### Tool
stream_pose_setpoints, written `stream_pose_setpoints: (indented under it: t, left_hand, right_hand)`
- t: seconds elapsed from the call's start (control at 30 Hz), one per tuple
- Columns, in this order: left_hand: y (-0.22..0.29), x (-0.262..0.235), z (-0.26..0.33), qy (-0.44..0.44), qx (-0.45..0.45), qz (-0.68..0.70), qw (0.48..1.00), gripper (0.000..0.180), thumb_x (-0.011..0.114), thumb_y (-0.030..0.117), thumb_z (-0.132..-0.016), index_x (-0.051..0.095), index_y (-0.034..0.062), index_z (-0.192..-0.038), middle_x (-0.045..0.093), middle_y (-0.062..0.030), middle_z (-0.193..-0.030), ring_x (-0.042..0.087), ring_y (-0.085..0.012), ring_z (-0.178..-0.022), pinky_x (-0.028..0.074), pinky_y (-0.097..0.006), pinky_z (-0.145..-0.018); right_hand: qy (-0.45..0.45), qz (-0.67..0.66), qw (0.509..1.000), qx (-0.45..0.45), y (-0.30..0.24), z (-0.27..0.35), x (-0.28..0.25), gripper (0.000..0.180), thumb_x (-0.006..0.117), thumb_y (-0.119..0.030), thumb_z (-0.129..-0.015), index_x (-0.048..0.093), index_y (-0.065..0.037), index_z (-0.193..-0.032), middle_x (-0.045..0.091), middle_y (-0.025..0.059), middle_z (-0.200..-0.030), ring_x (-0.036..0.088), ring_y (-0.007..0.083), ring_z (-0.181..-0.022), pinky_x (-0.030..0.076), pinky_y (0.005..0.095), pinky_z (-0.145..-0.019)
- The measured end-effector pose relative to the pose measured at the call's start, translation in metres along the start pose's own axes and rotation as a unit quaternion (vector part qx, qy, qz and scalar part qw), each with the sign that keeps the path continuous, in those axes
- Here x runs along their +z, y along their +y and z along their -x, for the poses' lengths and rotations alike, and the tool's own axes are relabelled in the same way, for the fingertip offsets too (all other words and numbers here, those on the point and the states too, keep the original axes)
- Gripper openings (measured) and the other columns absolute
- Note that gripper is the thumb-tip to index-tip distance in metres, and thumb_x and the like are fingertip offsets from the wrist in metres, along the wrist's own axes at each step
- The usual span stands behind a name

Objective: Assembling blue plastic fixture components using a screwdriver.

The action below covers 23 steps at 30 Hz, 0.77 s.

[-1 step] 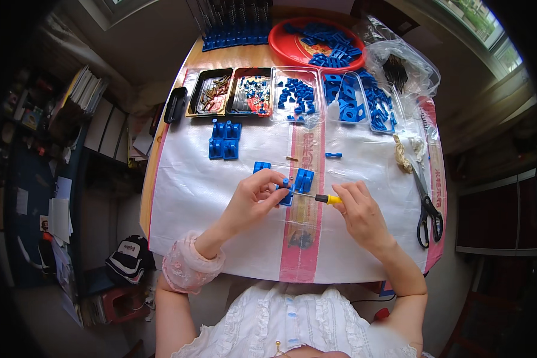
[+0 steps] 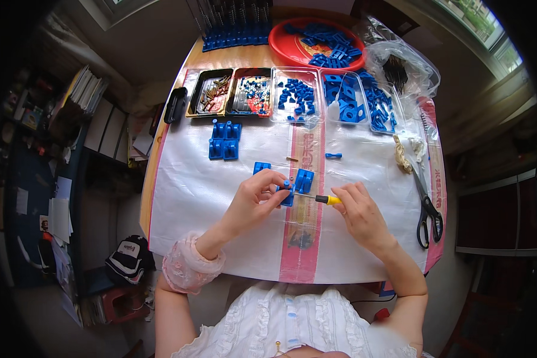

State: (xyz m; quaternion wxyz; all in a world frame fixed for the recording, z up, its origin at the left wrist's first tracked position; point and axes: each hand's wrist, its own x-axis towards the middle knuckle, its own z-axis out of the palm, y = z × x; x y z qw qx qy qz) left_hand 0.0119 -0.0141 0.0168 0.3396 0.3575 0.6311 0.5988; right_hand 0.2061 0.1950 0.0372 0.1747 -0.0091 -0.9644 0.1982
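My left hand [image 2: 253, 200] pinches a small blue plastic part [image 2: 287, 194] just above the white sheet [image 2: 191, 197] that covers the table. My right hand [image 2: 361, 215] grips a screwdriver with a yellow and black handle [image 2: 328, 200]; its thin shaft points left and its tip meets the blue part. Two more blue blocks lie right behind the held part, one [image 2: 305, 179] touching it and one [image 2: 261, 167] behind my left fingers.
A cluster of blue blocks [image 2: 224, 141] sits further back on the left. Black trays of screws [image 2: 210, 93] and clear trays of blue parts [image 2: 298, 95] line the far edge, a red bowl [image 2: 292, 51] behind them. Scissors [image 2: 426, 212] lie at the right.
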Motion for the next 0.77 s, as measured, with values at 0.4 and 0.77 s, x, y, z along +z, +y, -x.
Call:
stream_pose_setpoints:
  t: [0.4, 0.77]
  left_hand:
    - [-0.014, 0.005, 0.002, -0.026, -0.062, 0.071, 0.995, 0.008, 0.061, 0.001, -0.104, 0.059, 0.0011, -0.112, 0.064, -0.0070, -0.127, 0.070, -0.0119, -0.103, 0.062, -0.024, -0.083]
    - [-0.011, 0.006, 0.000, -0.011, -0.009, -0.007, 1.000, 0.009, 0.061, -0.003, -0.102, 0.059, 0.0009, -0.110, 0.061, -0.0089, -0.127, 0.069, -0.0137, -0.108, 0.064, -0.027, -0.088]
  right_hand:
    - [-0.024, -0.097, 0.992, 0.074, -0.002, 0.008, 0.004, 0.019, 0.074, -0.008, -0.090, 0.060, -0.001, -0.100, 0.064, 0.0155, -0.088, 0.065, 0.0347, -0.073, 0.051, 0.0449, -0.066]
    - [-0.054, -0.086, 0.993, 0.067, 0.001, 0.005, -0.002, 0.029, 0.072, -0.007, -0.092, 0.065, 0.000, -0.119, 0.063, 0.0162, -0.100, 0.063, 0.0334, -0.093, 0.051, 0.0424, -0.081]
